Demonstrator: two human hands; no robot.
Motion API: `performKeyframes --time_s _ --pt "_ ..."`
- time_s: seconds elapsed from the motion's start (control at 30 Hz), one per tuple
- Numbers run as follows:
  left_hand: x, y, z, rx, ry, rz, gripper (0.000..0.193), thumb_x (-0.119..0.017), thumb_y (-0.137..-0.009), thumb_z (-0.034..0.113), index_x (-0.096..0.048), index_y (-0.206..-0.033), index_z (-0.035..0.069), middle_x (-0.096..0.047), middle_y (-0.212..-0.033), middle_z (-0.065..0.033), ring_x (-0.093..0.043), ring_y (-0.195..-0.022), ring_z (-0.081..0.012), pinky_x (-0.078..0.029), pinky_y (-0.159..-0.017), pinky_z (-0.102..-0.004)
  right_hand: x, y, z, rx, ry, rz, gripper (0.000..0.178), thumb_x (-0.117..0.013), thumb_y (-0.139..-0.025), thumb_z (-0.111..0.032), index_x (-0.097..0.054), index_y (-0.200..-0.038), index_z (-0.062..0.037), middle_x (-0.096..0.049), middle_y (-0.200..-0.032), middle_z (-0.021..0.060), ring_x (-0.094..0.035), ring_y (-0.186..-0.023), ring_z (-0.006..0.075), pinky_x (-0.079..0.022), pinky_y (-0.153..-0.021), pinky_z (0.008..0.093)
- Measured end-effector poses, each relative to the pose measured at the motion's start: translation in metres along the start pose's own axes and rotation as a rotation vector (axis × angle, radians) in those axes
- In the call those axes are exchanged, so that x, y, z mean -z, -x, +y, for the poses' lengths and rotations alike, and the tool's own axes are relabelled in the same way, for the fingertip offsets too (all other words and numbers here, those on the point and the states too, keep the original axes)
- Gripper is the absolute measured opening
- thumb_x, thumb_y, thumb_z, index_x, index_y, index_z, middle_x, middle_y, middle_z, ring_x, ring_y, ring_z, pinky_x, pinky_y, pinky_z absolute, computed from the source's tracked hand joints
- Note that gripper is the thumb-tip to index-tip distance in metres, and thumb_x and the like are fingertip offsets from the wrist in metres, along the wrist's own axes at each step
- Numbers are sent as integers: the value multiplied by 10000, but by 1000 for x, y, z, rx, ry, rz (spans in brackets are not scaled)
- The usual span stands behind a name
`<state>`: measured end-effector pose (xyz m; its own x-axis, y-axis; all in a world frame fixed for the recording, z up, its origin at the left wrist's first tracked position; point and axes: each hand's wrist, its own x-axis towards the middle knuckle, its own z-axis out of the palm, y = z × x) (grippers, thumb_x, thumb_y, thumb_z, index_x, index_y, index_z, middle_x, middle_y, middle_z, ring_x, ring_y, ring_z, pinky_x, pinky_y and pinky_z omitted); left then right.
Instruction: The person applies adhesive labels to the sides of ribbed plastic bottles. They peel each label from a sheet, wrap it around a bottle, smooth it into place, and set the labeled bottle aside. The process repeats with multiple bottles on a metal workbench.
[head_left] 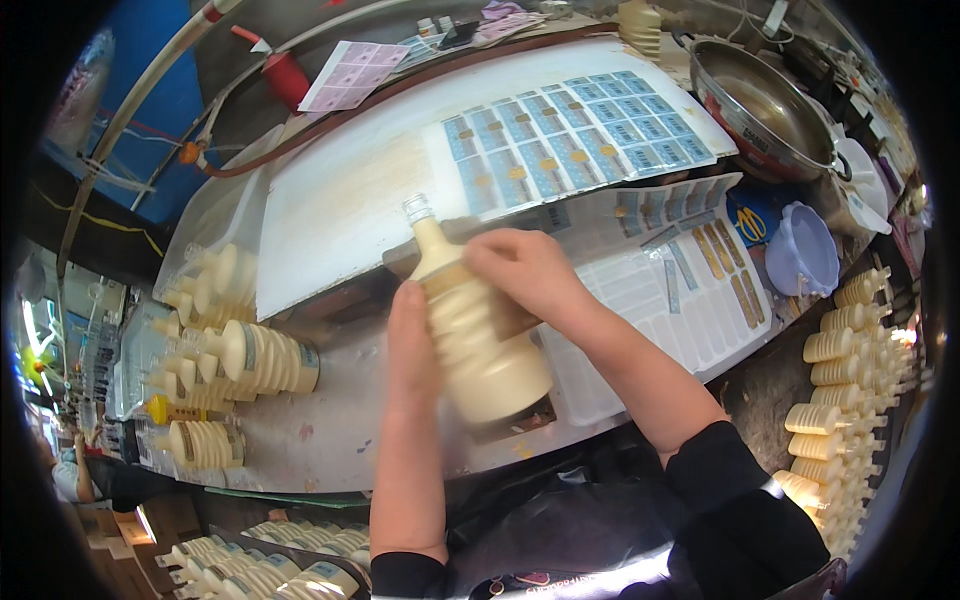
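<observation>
Broadly, workshop: ridged cream bottles (825,420) crowded beyond the tabletop's right edge
Tabletop (350,440): smooth, grey, stained
White board (340,200): flat, blue stickers (580,140) rowed toward its right edge
Held bottle (490,375): cream, ridged, clear-necked, tilted over the tabletop's near edge
Left hand (412,340): lies along its side, fingers hidden, grip unclear
Right hand (515,265): fingers curled against its shoulder; cannot tell whether pinching

A bottle (495,385) was between left hand (415,345) and right hand (525,270); beyond, label sheets (555,125) lay on a board (340,190); a tub (812,272) sat right, more bottles (265,358) left.
</observation>
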<state>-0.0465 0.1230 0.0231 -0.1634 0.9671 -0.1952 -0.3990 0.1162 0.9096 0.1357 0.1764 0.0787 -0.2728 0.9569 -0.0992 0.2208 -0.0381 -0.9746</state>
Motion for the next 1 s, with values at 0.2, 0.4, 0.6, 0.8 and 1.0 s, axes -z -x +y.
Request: performKeyframes --time_s 0.2,0.4,0.6,0.8,1.0 --pt "-1 0 -3 -42 -26 36 444 -433 -1123 371 -590 -1298 -7 -684 -1213 -115 -676 -1062 -198 -552 -938 -363 -6 -7 15 -41 -134 -6 401 -731 -941 -290 -731 -1192 23 -751 -1041 77 -676 -943 104 -543 -824 270" --pt "-3 2 -1 -53 57 41 407 -463 -1117 334 -625 -1264 -9 -700 -1182 -95 -670 -1043 -158 -548 -921 -328 -9 -10 22 -47 -177 -18 374 -707 -976 -270 -723 -1211 21 -740 -1062 61 -665 -937 98 -540 -825 267" --pt "-4 10 8 -100 70 8 440 -433 -1124 316 -604 -1349 -21 -695 -1213 -98 -662 -1074 -155 -538 -941 -315 -8 -13 36 -134 -289 -29 370 -687 -1006 -275 -708 -1238 13 -734 -1092 55 -656 -978 98 -533 -855 272" --pt "6 8 3 -62 135 98 529 -347 -1137 410 -544 -1401 -4 -642 -1289 -123 -619 -1191 -207 -507 -1036 -376 -7 -7 24 -84 -189 -24 389 -686 -1007 -278 -681 -1270 9 -728 -1115 55 -650 -1004 99 -532 -879 287" --pt "-4 13 11 -81 182 46 530 -361 -1122 475 -540 -1348 29 -639 -1215 -83 -615 -1107 -160 -511 -989 -350 -9 -8 30 -84 -130 -33 407 -719 -979 -227 -648 -1285 31 -725 -1109 70 -651 -989 99 -527 -876 265"
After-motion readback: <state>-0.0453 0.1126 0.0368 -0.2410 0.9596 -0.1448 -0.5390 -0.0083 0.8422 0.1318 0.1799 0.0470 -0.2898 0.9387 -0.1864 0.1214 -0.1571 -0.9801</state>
